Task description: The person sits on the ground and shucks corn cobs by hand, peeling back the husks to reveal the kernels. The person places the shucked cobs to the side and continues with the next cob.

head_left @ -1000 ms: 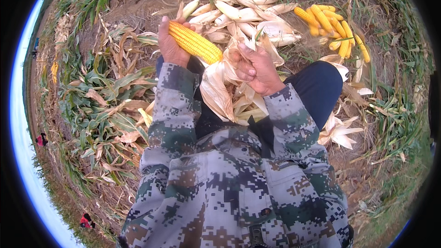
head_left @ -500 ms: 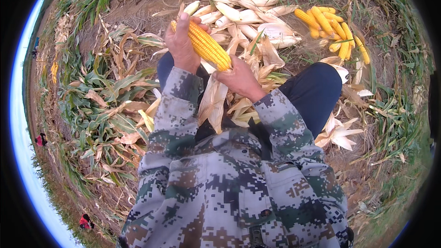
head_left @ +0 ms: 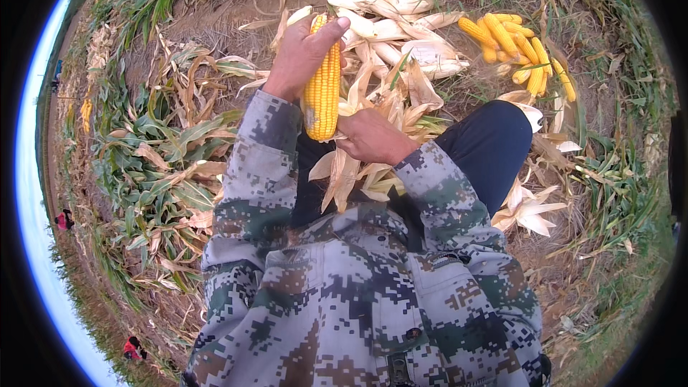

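Observation:
My left hand (head_left: 301, 57) is wrapped round the upper part of a bare yellow corn cob (head_left: 324, 93), its thumb lying across the top. The cob stands nearly upright in the view, its lower end just above my lap. My right hand (head_left: 376, 136) is closed beside that lower end, its fingers bunched on pale corn husk (head_left: 342, 179). Dry husk leaves hang beneath the hand; the fingertips are partly hidden. Just beyond lies a heap of unpeeled ears in pale husks (head_left: 390, 25).
Several peeled yellow cobs (head_left: 519, 43) lie piled at the far right. Cut green and dry stalks (head_left: 165, 150) cover the left side. A torn husk (head_left: 527, 208) rests beside my right knee (head_left: 491, 150). People in red (head_left: 133, 347) are far off at the left edge.
The cob has turned from slanting to nearly upright, and its lower end has come lower and leftward. My right hand has moved slightly down toward me.

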Demonstrator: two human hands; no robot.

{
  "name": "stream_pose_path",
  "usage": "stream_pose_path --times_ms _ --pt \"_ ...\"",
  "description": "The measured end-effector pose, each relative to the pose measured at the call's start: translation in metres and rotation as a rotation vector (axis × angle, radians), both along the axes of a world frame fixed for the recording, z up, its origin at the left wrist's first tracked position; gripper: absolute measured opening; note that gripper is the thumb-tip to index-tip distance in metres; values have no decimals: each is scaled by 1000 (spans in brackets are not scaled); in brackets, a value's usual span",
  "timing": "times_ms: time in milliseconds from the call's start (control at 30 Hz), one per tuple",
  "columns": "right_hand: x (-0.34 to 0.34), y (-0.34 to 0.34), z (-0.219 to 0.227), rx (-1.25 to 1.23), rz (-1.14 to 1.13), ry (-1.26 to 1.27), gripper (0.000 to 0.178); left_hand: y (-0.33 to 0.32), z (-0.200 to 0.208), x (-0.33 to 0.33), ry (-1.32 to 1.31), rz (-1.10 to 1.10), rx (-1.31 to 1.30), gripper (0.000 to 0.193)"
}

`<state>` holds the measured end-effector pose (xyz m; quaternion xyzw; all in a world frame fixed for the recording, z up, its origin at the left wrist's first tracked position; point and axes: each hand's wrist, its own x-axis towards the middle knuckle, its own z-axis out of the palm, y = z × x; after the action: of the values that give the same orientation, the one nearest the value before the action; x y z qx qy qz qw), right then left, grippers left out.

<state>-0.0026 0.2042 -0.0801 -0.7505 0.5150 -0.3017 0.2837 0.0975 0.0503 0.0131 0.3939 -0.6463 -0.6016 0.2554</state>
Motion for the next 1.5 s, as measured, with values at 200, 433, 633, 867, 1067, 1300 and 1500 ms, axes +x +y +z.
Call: stream_pose_path --times_ms 200,433,633,867,1067,1300,1500 --pt "16 14 11 -105 295 -1 16 6 -12 -1 -146 -282 366 49" --pt "34 44 35 -315 501 -188 17 -36 -56 3 108 400 279 46" --pt "3 27 9 84 -79 245 30 -52 -58 17 173 421 163 54" --pt "-46 10 16 7 -418 57 89 -29 -48 -3 261 344 393 70" --pt "-26 -5 35 153 -300 -840 80 4 -41 -26 471 291 440 69" --pt "-2 -5 53 379 -405 -1291 50 12 -27 -31 414 424 120 47" --pt "-15 -16 66 303 -340 -1619 37 24 -26 -22 55 412 -446 48"
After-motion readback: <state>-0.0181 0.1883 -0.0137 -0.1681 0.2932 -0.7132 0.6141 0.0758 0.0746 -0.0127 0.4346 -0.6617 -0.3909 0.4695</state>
